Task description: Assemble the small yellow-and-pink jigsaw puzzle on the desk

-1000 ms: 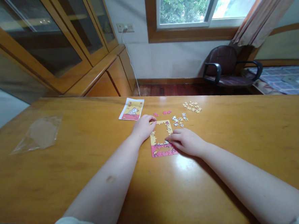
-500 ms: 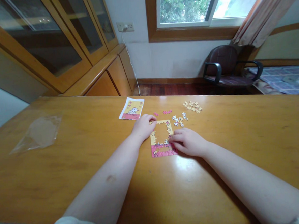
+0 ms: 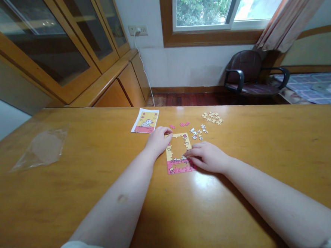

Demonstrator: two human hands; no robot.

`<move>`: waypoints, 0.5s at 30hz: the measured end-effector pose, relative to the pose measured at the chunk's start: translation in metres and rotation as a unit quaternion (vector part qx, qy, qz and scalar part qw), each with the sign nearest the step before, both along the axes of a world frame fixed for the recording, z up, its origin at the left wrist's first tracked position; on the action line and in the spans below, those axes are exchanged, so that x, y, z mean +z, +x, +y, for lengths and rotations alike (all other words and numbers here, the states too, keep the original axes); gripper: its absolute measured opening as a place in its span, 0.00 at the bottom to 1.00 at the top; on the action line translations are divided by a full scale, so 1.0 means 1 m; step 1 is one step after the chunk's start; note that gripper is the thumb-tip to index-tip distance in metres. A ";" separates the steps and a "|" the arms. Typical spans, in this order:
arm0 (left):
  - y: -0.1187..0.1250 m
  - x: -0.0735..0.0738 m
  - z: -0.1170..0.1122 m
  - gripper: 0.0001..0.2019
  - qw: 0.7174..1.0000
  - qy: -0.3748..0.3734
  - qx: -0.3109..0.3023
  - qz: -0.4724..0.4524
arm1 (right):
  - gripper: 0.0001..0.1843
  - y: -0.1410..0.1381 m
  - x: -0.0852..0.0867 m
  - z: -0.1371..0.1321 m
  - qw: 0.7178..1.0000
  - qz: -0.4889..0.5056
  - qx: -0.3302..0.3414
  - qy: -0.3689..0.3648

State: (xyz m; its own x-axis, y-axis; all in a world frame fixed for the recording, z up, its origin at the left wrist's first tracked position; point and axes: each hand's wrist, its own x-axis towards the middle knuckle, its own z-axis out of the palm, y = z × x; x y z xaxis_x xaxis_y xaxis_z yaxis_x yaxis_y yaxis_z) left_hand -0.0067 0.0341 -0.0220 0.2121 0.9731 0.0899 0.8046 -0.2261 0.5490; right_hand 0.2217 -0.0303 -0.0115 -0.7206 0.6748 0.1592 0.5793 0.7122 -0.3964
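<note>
A partly assembled jigsaw puzzle (image 3: 169, 153) lies flat on the table, with a yellow border above, a pink band below and gaps in the middle. My left hand (image 3: 158, 140) rests at its upper left corner, fingers loosely curved and holding nothing visible. At the puzzle's right side, my right hand (image 3: 206, 157) has its fingertips pinched around a small white puzzle piece (image 3: 184, 156) at the lower right of the large gap. The fingers partly cover that piece and the right border.
White-patterned loose pieces (image 3: 194, 132), pink pieces (image 3: 184, 124) and a cluster of yellow pieces (image 3: 212, 117) lie beyond the puzzle. A picture card (image 3: 145, 120) is at the back left. A clear plastic bag (image 3: 42, 148) lies far left on the wooden table (image 3: 99, 143).
My right fingertips have shifted very slightly left over the puzzle's inner edge. My left hand stays at the upper left corner.
</note>
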 end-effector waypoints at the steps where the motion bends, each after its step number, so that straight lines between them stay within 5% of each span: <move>1: 0.000 0.000 0.000 0.09 1.000 0.000 0.001 -0.006 | 0.14 0.001 0.000 -0.001 1.000 0.003 -0.011 0.001; 6: -0.001 -0.001 0.001 0.09 1.000 0.001 0.009 -0.019 | 0.14 0.003 0.027 -0.003 0.992 -0.019 -0.127 -0.002; 10: -0.001 -0.001 0.001 0.10 1.000 0.000 0.012 -0.023 | 0.12 0.000 0.055 0.025 0.966 -0.100 -0.239 0.010; 15: -0.002 0.000 0.001 0.10 1.000 -0.006 0.016 -0.026 | 0.16 -0.011 0.046 0.089 0.962 -0.143 -0.233 0.021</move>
State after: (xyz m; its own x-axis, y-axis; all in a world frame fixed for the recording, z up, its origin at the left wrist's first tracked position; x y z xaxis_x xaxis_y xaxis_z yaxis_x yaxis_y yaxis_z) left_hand -0.0086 0.0353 -0.0224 0.1762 0.9804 0.0878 0.7814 -0.1935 0.5932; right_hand 0.2110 0.0587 0.0346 -0.3600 0.9323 0.0335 0.9206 0.3609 -0.1492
